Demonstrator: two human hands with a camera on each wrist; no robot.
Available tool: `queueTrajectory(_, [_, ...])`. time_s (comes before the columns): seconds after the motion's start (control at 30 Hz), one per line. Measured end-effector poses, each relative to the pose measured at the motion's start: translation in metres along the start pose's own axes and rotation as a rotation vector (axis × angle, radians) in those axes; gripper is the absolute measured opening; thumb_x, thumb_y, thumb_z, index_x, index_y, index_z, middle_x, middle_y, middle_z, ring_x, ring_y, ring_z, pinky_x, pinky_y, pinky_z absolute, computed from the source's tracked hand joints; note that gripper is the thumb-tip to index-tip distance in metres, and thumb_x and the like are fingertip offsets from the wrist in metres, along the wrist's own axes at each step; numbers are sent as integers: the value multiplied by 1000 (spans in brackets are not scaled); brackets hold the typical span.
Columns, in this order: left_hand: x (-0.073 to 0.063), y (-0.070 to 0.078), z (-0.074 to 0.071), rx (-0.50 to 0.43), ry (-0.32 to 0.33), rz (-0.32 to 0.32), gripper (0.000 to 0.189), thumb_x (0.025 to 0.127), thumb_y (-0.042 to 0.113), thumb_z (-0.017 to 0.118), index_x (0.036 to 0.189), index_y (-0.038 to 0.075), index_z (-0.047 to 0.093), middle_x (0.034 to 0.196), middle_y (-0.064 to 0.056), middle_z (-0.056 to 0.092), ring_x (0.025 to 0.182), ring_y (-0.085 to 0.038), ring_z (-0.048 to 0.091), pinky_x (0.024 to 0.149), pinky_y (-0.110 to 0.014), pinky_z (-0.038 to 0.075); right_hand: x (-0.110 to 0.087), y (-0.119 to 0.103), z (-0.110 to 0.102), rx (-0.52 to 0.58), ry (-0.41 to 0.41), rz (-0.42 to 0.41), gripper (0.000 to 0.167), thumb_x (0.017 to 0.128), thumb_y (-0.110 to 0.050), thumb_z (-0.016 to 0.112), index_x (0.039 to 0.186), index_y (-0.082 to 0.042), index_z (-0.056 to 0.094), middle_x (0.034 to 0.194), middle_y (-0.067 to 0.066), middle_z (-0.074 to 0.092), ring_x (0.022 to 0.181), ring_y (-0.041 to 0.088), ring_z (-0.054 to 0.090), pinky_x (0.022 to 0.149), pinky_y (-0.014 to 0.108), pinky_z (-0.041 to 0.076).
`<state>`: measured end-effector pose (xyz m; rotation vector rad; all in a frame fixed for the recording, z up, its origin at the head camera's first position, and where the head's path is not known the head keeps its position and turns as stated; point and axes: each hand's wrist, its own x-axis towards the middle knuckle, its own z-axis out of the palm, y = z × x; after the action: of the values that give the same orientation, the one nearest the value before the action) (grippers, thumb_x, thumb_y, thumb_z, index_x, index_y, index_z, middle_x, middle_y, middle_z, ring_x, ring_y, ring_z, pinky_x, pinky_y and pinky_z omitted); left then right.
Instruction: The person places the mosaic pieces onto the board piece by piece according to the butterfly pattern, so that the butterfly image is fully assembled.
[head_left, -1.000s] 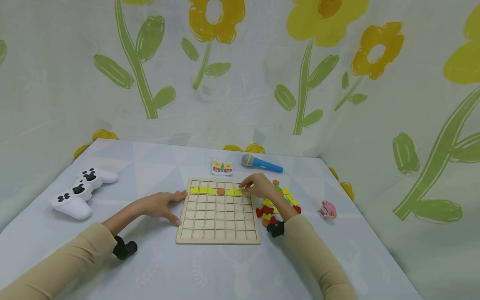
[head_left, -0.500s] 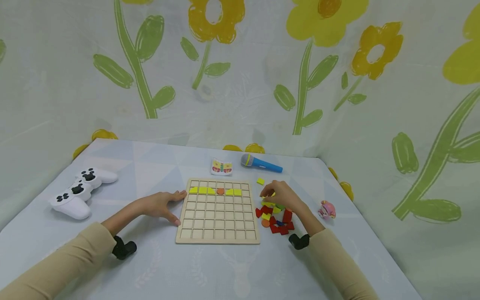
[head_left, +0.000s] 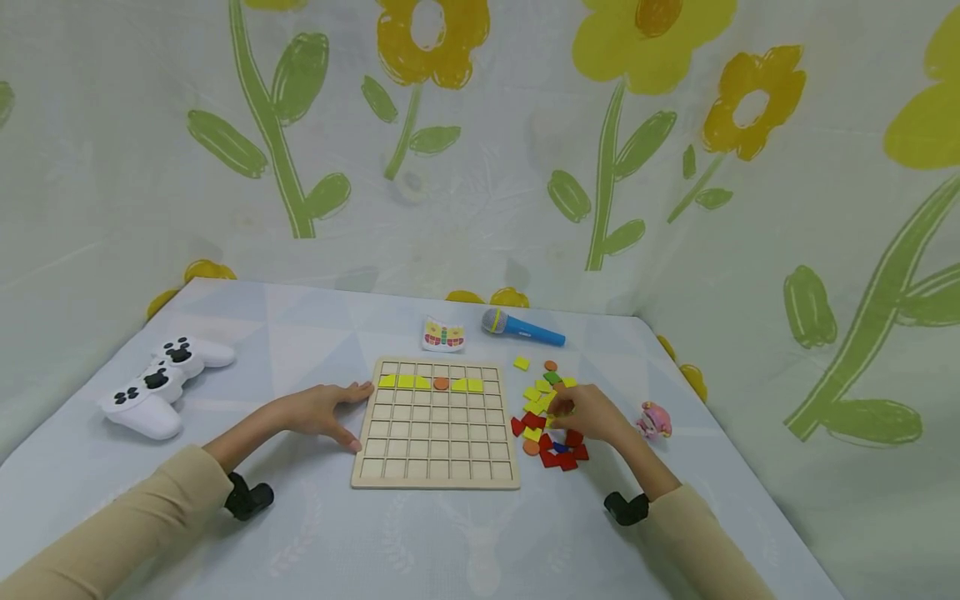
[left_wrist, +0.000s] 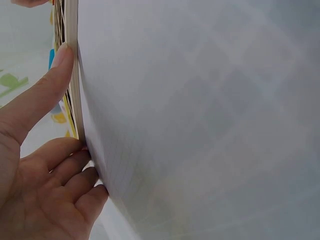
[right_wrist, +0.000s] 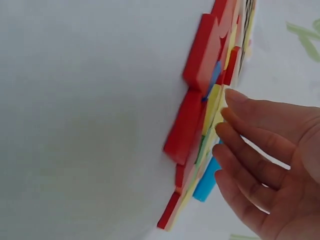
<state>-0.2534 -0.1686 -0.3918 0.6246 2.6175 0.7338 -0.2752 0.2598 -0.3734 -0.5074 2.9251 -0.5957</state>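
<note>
Head view gives you the pale surface [head_left: 318,533], with the wooden grid board [head_left: 423,448] lying flat on it, most cells bare, so the work looks to be at an early stage. Your left hand [head_left: 322,410] is spread at the board's left edge, thumb and fingers touching it rather than curled round it. Your right hand [head_left: 588,410] is over the loose pieces [head_left: 533,420], fingers gently bent; you cannot tell whether a piece sits between its tips. Those pieces, just right of the board, are red, yellow, green, blue and orange, all unplaced. Beyond the board's far edge lies a printed butterfly card [head_left: 444,337]. Only the second row from that edge is begun: five yellow tiles [head_left: 406,382], with one orange disc [head_left: 441,384] between the third and fourth. Its rightmost cell and every other row remain for you to judge as unfilled.
</note>
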Motion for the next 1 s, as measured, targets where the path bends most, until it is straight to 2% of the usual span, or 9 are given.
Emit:
queueTrajectory(0.17, [0, 1, 1, -9, 2, -2, 104, 69, 38, 85, 147, -4, 31, 151, -30, 24, 139, -46, 21, 108, -59, 23, -4, 5, 3, -7, -14, 38, 16, 81, -10, 78, 96, -7, 71, 79, -2, 61, 73, 14, 54, 70, 27, 52])
queueTrajectory(0.47, [-1, 2, 0, -2, 0, 10, 103, 70, 37, 85, 146, -6, 32, 150, -31, 24, 139, -47, 22, 108, -59, 23, 0, 6, 8, -9, 5, -7, 19, 79, -11, 80, 91, -7, 66, 75, -2, 56, 73, 15, 51, 67, 26, 49])
queueTrajectory(0.7, [-3, 4, -1, 5, 2, 7, 102, 70, 36, 85, 146, -5, 32, 150, -31, 25, 139, -46, 22, 108, -59, 23, 4, 12, 8, 72, -20, -21, 25, 79, -11, 80, 91, -8, 59, 77, -1, 55, 75, 15, 52, 68, 25, 49])
queueTrajectory(1.0, [-2, 4, -1, 2, 1, 9, 102, 70, 37, 85, 146, -6, 32, 151, -30, 24, 139, -46, 22, 108, -59, 23, 9, 20, -4, 214, -76, -101, 12, 86, -13, 73, 92, -8, 65, 87, -1, 63, 83, 18, 59, 74, 29, 54])
